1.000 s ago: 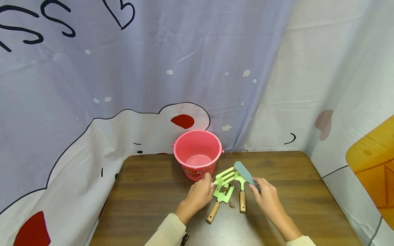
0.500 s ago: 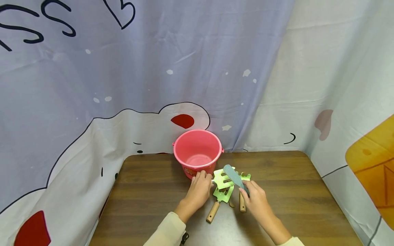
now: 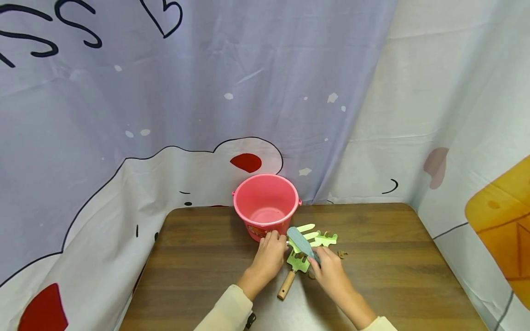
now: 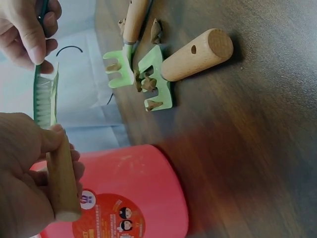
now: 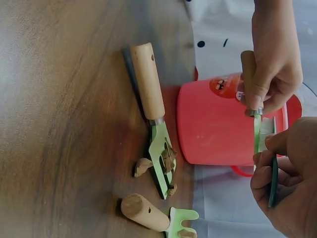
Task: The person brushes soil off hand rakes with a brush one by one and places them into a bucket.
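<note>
My left hand [image 3: 267, 259] grips the wooden handle [image 4: 63, 183] of a light green garden fork [image 3: 307, 227], raised beside the bucket with its tines pointing right. My right hand [image 3: 331, 273] holds a teal brush [image 3: 299, 240] by its handle. In the left wrist view its white bristles [image 4: 43, 99] face the fork and seem to touch it. Below lie a green slotted hand tool [image 5: 159, 144] with a wooden handle and a small green rake [image 3: 328, 240]. Brown crumpled bits [image 4: 148, 83] sit on both. The head view hides the rake's handle behind my right hand.
Just behind my left hand stands a pink bucket [image 3: 244, 209] on the brown wooden table [image 3: 198, 257]. More brown bits [image 5: 143, 167] lie on the tabletop by the tools. A printed curtain [image 3: 198, 101] hangs along the table's back edge.
The brush in my right hand has moved left along the fork, from its tine tips towards its neck. The left hand has stayed nearly in place, and the fork's head has turned slightly.
</note>
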Demonstrator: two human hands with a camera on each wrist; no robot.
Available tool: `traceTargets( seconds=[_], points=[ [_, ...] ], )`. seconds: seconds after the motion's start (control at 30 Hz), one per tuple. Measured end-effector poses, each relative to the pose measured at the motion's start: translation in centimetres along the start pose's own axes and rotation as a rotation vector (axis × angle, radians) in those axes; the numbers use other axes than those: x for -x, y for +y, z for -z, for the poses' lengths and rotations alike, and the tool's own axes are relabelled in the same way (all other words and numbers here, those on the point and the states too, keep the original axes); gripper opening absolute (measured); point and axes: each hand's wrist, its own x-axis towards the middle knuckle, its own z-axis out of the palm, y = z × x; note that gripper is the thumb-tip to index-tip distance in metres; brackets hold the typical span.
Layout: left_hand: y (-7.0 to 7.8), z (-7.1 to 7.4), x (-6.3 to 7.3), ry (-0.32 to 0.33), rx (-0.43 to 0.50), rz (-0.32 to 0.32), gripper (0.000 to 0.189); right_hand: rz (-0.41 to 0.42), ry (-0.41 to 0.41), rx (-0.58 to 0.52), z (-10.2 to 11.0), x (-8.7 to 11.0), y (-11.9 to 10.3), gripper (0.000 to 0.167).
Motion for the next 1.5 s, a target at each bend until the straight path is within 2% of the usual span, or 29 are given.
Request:
traceTargets(
  seconds=[0.47, 0.63, 0.8, 0.93, 1.2, 1.5],
  points=[
    [-0.6, -0.4, 0.6, 0.027, -0.03, -0.018, 0.016, -0.029, 0.028, 0.039, 0.3, 0.0, 3.2, 0.026],
    [-0.9, -0.4, 0.8, 0.038, -0.033, -0.034, 0.016, -0.07, 0.01, 0.043, 0.7, 0.2, 4.6, 0.023],
    [-0.9, -0.1, 0.9, 0.024, -0.02, -0.035, 0.015, -0.123, -0.013, 0.064, 1.4, 0.3, 6.2, 0.02],
    [-0.8, 0.2, 1.0, -0.003, -0.008, -0.037, 0.016, -0.133, -0.005, 0.087, 2.0, 0.4, 6.9, 0.02],
    [-0.8, 0.0, 1.1, -0.013, -0.014, -0.039, 0.016, -0.122, -0.006, 0.075, 3.2, -0.4, 6.0, 0.021],
    [-0.6, 0.3, 0.8, -0.029, -0.028, -0.03, 0.014, -0.011, -0.044, 0.039, 2.8, -0.6, 2.8, 0.023]
  ],
)
